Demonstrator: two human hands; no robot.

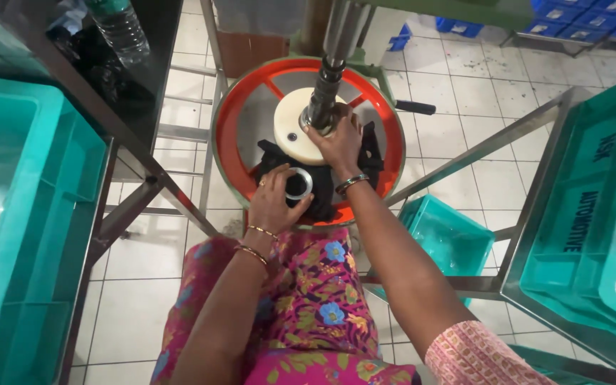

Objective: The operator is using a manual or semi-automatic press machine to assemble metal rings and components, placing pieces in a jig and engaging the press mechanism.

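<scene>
Seating a steel ring at the hand press, centre of the frame.

The big round orange-rimmed press wheel [231,121] is filling the middle of the frame, a black cloth [322,192] is lying across its lower part, and the cream plastic disc [294,125] is sitting under the dark steel ram [324,96]. My right hand [338,139] is resting curled on the disc by the ram. My left hand [274,203] is closing half-curled fingers around the small shiny metal ring [299,184], lower centre; it looks stiff, smooth, probably slippery, and heavy for its size, so I am pinching it by its outer rim.
</scene>
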